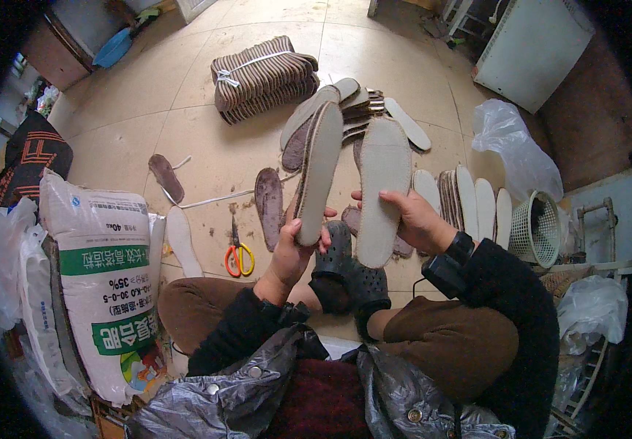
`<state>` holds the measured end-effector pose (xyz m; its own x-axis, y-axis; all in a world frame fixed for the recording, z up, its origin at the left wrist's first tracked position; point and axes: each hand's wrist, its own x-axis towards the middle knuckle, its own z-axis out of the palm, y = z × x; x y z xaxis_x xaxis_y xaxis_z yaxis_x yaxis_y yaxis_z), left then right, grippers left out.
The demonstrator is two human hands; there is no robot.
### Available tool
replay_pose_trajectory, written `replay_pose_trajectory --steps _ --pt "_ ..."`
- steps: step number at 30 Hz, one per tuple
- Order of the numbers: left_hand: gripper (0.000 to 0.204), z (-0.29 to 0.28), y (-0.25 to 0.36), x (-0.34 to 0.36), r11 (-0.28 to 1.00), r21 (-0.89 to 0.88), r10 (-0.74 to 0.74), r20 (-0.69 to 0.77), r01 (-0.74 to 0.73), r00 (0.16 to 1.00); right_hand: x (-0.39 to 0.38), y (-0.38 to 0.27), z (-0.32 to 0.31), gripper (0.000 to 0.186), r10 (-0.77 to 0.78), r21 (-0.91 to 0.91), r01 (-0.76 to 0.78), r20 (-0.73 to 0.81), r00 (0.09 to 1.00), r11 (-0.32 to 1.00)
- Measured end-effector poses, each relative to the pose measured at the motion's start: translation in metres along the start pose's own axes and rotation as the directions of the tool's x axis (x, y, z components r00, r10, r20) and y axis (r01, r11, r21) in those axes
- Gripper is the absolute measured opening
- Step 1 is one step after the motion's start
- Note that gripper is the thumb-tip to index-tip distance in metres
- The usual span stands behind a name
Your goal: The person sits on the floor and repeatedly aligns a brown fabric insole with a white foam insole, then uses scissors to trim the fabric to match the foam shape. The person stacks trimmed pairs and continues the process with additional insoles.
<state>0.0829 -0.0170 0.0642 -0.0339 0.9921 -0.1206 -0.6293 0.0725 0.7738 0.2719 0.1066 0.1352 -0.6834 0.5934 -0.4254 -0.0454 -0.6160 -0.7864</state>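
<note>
My left hand (284,257) is closed round the heel end of a small stack of insoles (321,175), pale side up and tilted upright. In my right hand (424,219), a single pale insole (384,183) is gripped by its side edge, thumb on top. The two stand side by side, slightly apart. Behind them lies a loose pile of insoles (401,121). Several more lean in a row (465,194) to the right. On the floor to the left are a brown fuzzy insole (269,205), red-and-yellow-handled scissors (237,256) and a pale insole (182,238).
A striped bundle of insoles (264,77), tied with white strip, sits farther back. A small brown insole (164,177) lies by a white strip (217,196). A large printed sack (103,227) stands left. Right are a plastic bag (513,146) and a pale green basket (537,230).
</note>
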Motion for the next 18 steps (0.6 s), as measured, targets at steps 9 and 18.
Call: replay_pose_trajectory --steps 9,18 --pt "0.062 0.004 0.002 -0.001 0.979 -0.203 -0.003 -0.03 -0.003 1.0 0.003 0.0 -0.007 0.047 0.064 -0.169 -0.087 -0.137 0.988 0.982" --pt "0.059 0.007 -0.004 -0.003 0.971 0.23 0.043 0.072 -0.059 0.996 0.009 0.01 -0.007 0.046 -0.162 -0.503 0.035 -0.212 0.964 0.863"
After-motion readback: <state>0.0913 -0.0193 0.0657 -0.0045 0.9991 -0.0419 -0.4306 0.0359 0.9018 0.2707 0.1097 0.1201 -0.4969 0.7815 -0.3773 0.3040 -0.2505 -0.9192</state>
